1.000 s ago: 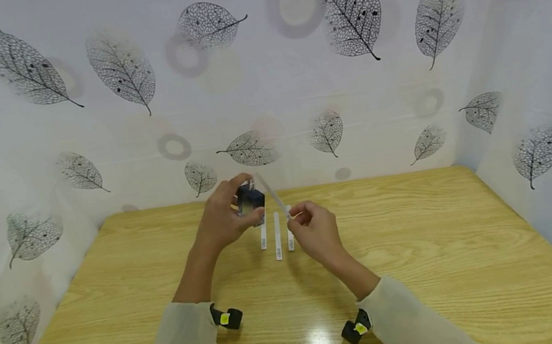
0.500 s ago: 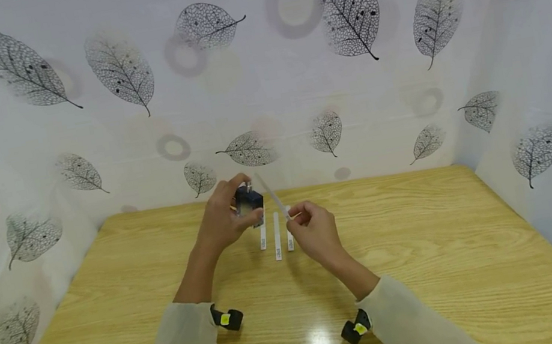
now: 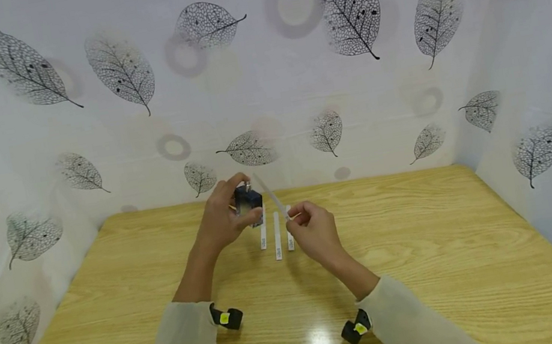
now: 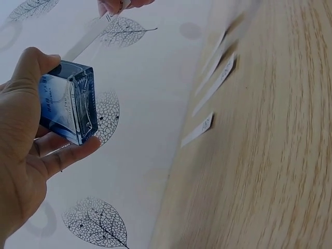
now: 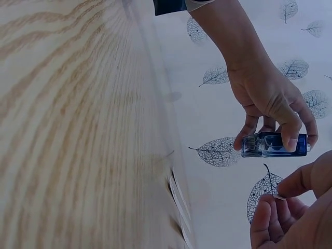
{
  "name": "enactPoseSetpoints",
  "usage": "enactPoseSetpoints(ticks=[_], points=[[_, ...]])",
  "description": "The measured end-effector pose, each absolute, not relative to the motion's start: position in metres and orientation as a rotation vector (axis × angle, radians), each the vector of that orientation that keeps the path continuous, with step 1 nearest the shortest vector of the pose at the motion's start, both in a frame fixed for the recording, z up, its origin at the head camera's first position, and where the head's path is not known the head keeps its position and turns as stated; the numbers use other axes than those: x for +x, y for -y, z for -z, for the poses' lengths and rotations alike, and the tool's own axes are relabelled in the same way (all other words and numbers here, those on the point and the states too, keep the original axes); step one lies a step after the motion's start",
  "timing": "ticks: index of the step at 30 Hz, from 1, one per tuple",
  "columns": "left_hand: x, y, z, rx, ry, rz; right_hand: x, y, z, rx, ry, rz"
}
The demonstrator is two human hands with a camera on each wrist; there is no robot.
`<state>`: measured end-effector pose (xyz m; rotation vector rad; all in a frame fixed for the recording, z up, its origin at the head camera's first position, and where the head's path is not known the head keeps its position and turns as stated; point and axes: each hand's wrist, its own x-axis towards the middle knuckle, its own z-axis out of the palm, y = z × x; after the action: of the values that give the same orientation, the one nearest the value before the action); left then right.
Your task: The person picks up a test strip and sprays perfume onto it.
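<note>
My left hand (image 3: 219, 217) holds a blue glass perfume bottle (image 3: 254, 199) above the table, tilted. Its index finger is at the sprayer on top, and the thumb lies along the lower side. In the left wrist view the bottle's (image 4: 61, 106) clear base and printed front face the camera. Between the thumb and fingers of my right hand (image 3: 317, 231) a thin white paper test strip (image 3: 271, 196) is pinched by its lower end. The strip slants up and left, its far end close to the sprayer. From the right wrist, the bottle (image 5: 275, 144) appears side-on, just beyond the pinching fingers.
Three more white paper strips, among them the middle one (image 3: 277, 237), lie on the wooden table (image 3: 430, 243) beneath the hands, printed ends toward me. A white curtain (image 3: 262, 89) with leaf prints surrounds the table at the back and sides.
The perfume bottle in my left hand has shifted very slightly to the left. My right hand and the paper strip stay almost still.
</note>
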<state>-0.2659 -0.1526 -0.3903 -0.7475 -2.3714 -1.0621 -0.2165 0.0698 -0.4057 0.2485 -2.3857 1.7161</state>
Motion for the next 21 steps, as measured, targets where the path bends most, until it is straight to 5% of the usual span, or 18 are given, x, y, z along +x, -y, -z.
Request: enactPoseSetpoints(ticks=[21], points=[[-0.2624,0.1514,0.3859,-0.793,2.403,1.038,-0.2173,-0.0728,0.4042,0.198,2.414,-1.72]])
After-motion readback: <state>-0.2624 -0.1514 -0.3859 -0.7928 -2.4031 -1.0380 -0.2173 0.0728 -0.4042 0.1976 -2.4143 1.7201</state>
